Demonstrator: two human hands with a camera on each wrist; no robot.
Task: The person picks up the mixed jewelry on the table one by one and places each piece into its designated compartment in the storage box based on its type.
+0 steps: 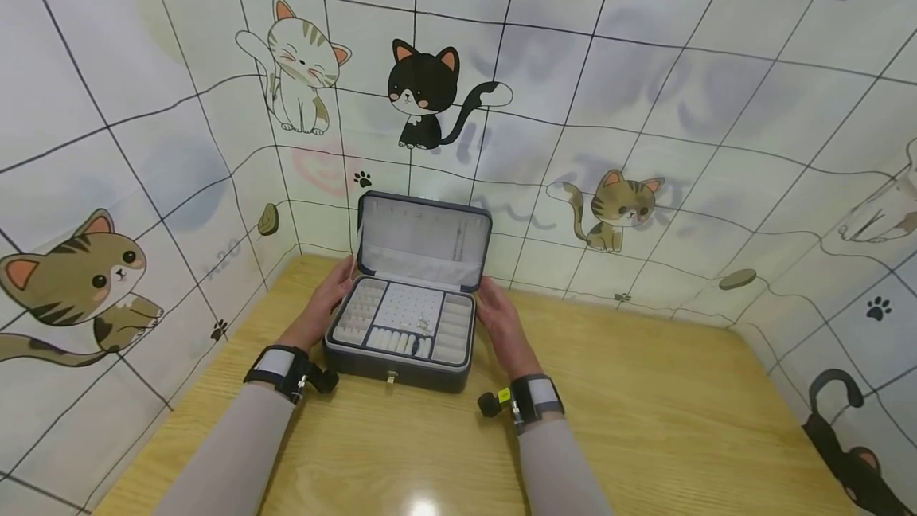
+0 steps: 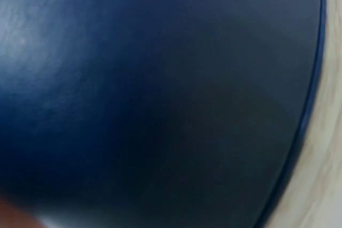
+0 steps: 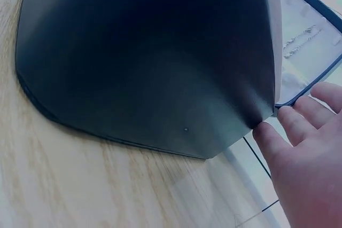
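Note:
A dark blue jewelry box (image 1: 397,370) stands on the table with its lid (image 1: 423,233) raised. Its pale lining has several compartments, and a small shiny piece of jewelry (image 1: 423,324) lies on the dotted middle panel (image 1: 401,305). Inside the lid hangs a chain necklace (image 3: 302,41). My left hand (image 1: 322,306) lies along the box's left side, near the back corner; its fingertips are partly hidden. At the back right corner, my right hand (image 3: 307,142) touches the box with fingers extended. The left wrist view is mostly filled by the box's side (image 2: 160,78).
Under the box is a light wooden table (image 1: 645,396). A white tiled-pattern sheet with cartoon cats (image 1: 423,94) rises close behind the lid and along both sides. A small metal clasp (image 1: 391,377) sits on the box's front.

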